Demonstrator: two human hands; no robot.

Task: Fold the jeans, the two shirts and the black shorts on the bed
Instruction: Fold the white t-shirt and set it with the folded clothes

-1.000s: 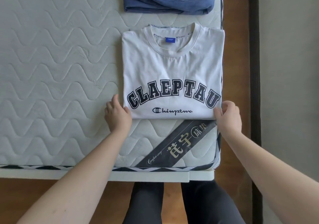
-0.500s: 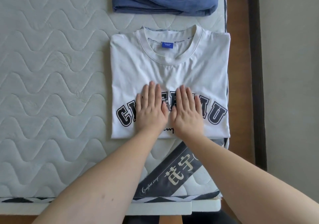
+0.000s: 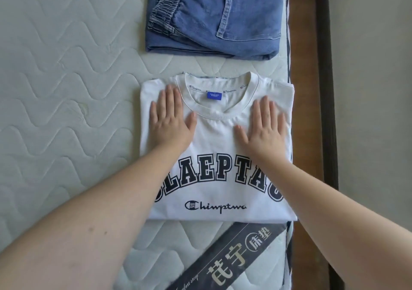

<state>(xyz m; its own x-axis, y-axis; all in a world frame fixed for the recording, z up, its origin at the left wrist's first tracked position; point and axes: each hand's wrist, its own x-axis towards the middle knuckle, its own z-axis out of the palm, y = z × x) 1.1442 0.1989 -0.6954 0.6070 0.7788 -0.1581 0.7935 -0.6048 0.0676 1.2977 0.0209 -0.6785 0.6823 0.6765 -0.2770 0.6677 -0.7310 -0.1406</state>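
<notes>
Folded white shirt near right on the mattress, left hand and right hand flat, fingers straight, pressing its shoulders, grasping nothing, folded jeans just beyond

The shirt is white with navy block lettering and a blue neck label. The jeans are faded blue denim. The bed is pale grey-green, quilted in wavy lines, crossed near the corner by a dark sash with cream characters.

Both forearms reach up from the lower corners of the frame. The left hand and right hand lie flat near centre, palms down, fingers straight and slightly spread.
</notes>
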